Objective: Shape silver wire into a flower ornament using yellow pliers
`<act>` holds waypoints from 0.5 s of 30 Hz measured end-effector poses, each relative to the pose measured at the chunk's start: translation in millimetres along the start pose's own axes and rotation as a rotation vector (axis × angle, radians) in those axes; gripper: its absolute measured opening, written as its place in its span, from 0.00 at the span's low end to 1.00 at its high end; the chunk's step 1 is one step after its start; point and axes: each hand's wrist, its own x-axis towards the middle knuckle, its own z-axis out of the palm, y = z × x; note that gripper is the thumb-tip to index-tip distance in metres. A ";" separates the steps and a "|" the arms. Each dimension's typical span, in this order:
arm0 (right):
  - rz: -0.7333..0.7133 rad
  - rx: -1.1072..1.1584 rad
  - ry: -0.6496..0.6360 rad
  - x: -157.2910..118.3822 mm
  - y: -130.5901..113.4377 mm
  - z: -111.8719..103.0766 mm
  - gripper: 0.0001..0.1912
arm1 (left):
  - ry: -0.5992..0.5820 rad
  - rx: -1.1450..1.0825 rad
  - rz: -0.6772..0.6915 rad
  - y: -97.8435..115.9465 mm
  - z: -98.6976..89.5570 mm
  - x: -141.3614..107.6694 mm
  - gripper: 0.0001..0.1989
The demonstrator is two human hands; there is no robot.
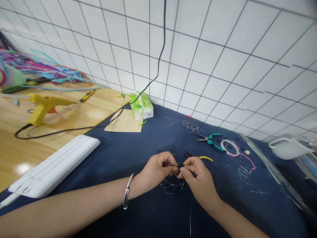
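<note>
Thin silvery wire (169, 188) hangs in loose loops below my fingertips, over the dark blue cloth (111, 165). My left hand (158, 170) pinches the wire between thumb and fingers; a metal bangle (126, 191) circles that wrist. Close beside it, my right hand (196, 172) also has thumb and fingers pressed together on the wire, the fingertips of both hands almost meeting. Pliers with a yellow handle (206, 158) lie just behind my right hand, partly hidden by it.
Green-handled pliers (214, 142), a coil of wire (192, 126) and a white ring (229, 147) lie back right. A tissue pack (141, 105) sits near the tiled wall. At left are a white power strip (56, 165) and a yellow glue gun (42, 107), its black cable crossing behind.
</note>
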 end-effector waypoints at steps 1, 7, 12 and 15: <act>0.002 -0.004 0.018 -0.6 -0.3 0.5 0.05 | 0.001 0.002 0.000 0.1 -0.7 0.0 0.04; -0.084 -0.082 0.065 -9.1 0.4 2.5 0.03 | 0.029 -0.055 -0.014 -0.8 -3.3 -0.7 0.04; -0.094 -0.078 0.091 -12.0 2.1 5.2 0.02 | 0.050 -0.084 -0.037 -0.5 -0.8 -2.6 0.04; -0.059 -0.025 0.114 -11.6 2.3 6.8 0.03 | 0.057 -0.073 -0.035 -0.6 0.5 -3.2 0.04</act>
